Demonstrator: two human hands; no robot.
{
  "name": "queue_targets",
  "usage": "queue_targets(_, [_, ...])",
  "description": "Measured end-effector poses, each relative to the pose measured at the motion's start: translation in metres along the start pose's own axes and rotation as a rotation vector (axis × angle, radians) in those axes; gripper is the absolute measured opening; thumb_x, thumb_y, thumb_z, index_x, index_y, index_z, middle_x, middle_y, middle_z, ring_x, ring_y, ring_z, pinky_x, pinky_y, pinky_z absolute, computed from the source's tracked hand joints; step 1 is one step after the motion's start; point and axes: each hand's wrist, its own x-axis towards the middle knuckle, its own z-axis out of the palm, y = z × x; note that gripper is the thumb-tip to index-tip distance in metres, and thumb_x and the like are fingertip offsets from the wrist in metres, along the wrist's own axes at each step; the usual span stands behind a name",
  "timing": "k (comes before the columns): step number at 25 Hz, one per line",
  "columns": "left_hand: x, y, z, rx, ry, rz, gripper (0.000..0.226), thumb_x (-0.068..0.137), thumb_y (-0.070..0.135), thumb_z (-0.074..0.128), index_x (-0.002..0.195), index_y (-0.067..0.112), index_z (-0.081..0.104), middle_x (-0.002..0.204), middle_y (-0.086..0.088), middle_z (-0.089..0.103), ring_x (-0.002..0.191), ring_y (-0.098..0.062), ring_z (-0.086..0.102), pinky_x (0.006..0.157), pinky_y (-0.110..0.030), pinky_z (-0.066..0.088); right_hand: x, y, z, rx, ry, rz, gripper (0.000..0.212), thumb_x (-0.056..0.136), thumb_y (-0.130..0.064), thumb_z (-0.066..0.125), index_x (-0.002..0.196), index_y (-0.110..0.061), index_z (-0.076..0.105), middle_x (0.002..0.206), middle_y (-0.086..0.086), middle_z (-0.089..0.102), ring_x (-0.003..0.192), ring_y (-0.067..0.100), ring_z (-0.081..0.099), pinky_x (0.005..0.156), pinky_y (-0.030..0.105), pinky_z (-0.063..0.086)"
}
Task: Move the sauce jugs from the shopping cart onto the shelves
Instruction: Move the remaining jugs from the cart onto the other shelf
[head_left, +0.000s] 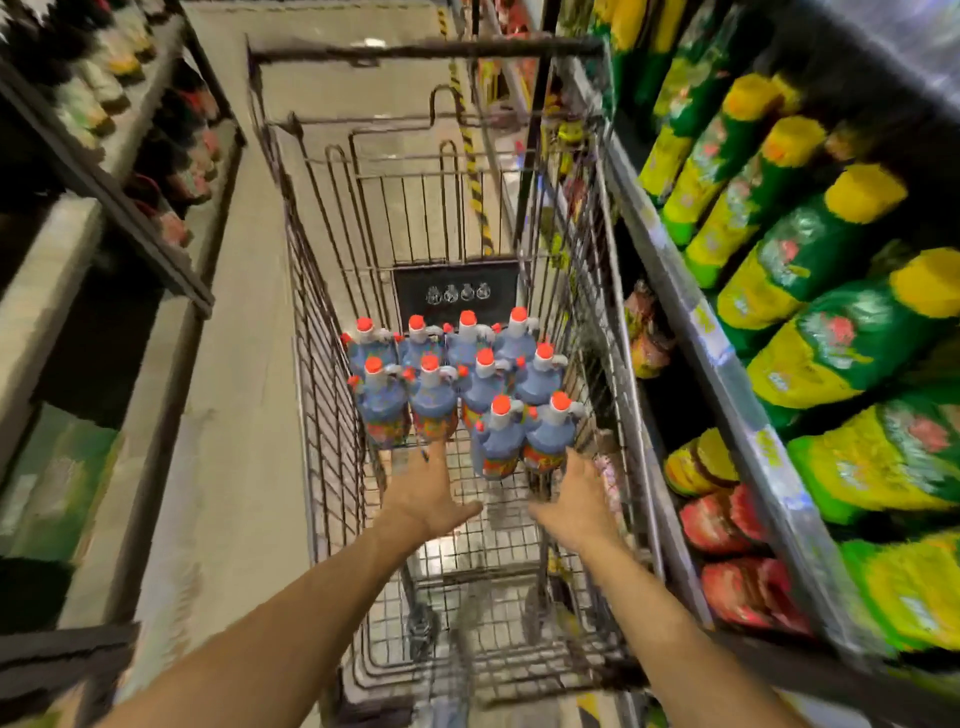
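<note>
Several blue sauce jugs (434, 397) with red caps and handles stand upright in rows in the far half of the wire shopping cart (332, 415). My left hand (428, 496) reaches into the cart with fingers spread, its fingertips just below the near-left jugs and holding nothing. My right hand (579, 501) is also open, its fingertips at the base of the nearest right jug (550, 436); whether it touches is unclear. The near half of the cart floor is bare wire.
Shelves on the right (727, 364) hold green and yellow bags, with red bags lower down. A dark shelf unit on the left (156, 218) carries bottles. The concrete aisle floor (234, 467) runs between them.
</note>
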Motion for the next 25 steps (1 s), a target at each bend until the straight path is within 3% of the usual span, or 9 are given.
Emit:
queue_targets(5, [0.072,-0.015,0.068,-0.150,0.021,-0.035,0.116,0.069,0.057,0.078,0.151,0.003,0.016,0.150,-0.019,0.033,0.138,-0.037,0.034,0.112,-0.044,0.033,0.090,0.036,0.043,0.227,0.176,0.035,0.104,0.077,-0.011,0.080,0.156,-0.008,0.011,0.163,0.009,0.016,0.149,0.028,0.021,0.119,0.041,0.027])
queue_targets(8, [0.112,-0.004,0.095,-0.479,0.142,0.047,0.099,0.064,0.029,0.090,0.141,0.001,0.034,0.139,-0.019,0.045,0.129,-0.035,0.045,0.107,-0.034,0.036,0.115,0.044,0.070,0.195,0.313,0.045,0.101,0.083,-0.016,0.076,0.157,-0.007,0.008,0.165,0.008,0.002,0.150,0.021,0.010,0.117,0.034,0.023])
queue_targets(11, [0.134,0.006,0.113,-0.717,0.257,0.034,0.090,0.058,0.025,0.093,0.129,0.019,0.038,0.129,-0.006,0.052,0.118,-0.021,0.054,0.098,-0.038,0.049,0.118,0.047,0.094,0.279,0.409,0.034,0.099,0.078,-0.008,0.078,0.156,-0.010,0.016,0.165,0.009,0.003,0.146,0.020,0.018,0.104,0.023,0.031])
queue_targets(14, [0.133,0.005,0.120,-0.835,0.291,0.034,0.088,0.058,0.009,0.093,0.127,0.016,0.038,0.122,-0.002,0.052,0.106,0.008,0.054,0.089,-0.014,0.048,0.120,0.053,0.100,0.375,0.522,-0.031,0.091,0.073,0.003,0.075,0.152,-0.006,0.031,0.159,0.018,0.026,0.135,0.025,0.045,0.101,0.026,0.047])
queue_targets(15, [0.133,0.002,0.117,-0.847,0.284,0.034,0.087,0.058,0.004,0.092,0.127,0.012,0.039,0.120,-0.001,0.053,0.102,0.013,0.053,0.086,-0.010,0.046,0.118,0.054,0.097,0.388,0.506,-0.024,0.089,0.072,0.003,0.075,0.150,-0.005,0.034,0.154,0.017,0.034,0.122,0.016,0.053,0.095,0.022,0.049])
queue_targets(17, [0.131,-0.008,0.110,-0.836,0.256,0.029,0.089,0.056,0.006,0.094,0.127,0.012,0.042,0.121,-0.001,0.057,0.107,0.001,0.057,0.089,-0.018,0.050,0.113,0.053,0.092,0.388,0.442,-0.004,0.086,0.069,-0.003,0.078,0.145,-0.010,0.040,0.141,0.010,0.046,0.103,0.004,0.053,0.084,0.020,0.050])
queue_targets(19, [0.130,-0.023,0.104,-0.830,0.230,0.034,0.089,0.054,0.009,0.096,0.125,0.020,0.044,0.127,-0.003,0.058,0.112,-0.010,0.059,0.095,-0.024,0.051,0.109,0.054,0.092,0.349,0.366,-0.015,0.091,0.065,-0.015,0.082,0.145,-0.015,0.039,0.140,0.005,0.047,0.117,0.018,0.054,0.090,0.036,0.052])
queue_targets(21, [0.126,-0.035,0.099,-0.802,0.219,0.023,0.087,0.055,0.009,0.095,0.122,0.029,0.043,0.128,-0.001,0.057,0.111,-0.001,0.057,0.091,-0.010,0.046,0.115,0.054,0.091,0.402,0.314,-0.001,0.105,0.061,-0.015,0.087,0.150,-0.016,0.031,0.147,0.005,0.040,0.130,0.021,0.047,0.099,0.036,0.047])
queue_targets(25, [0.126,-0.042,0.103,-0.809,0.153,0.035,0.093,0.058,0.012,0.094,0.134,0.009,0.041,0.134,-0.006,0.054,0.118,-0.015,0.055,0.085,-0.001,0.041,0.149,0.050,0.081,0.673,0.196,-0.029,0.098,0.059,-0.004,0.090,0.142,-0.021,0.040,0.135,-0.001,0.055,0.119,0.009,0.058,0.098,0.037,0.052])
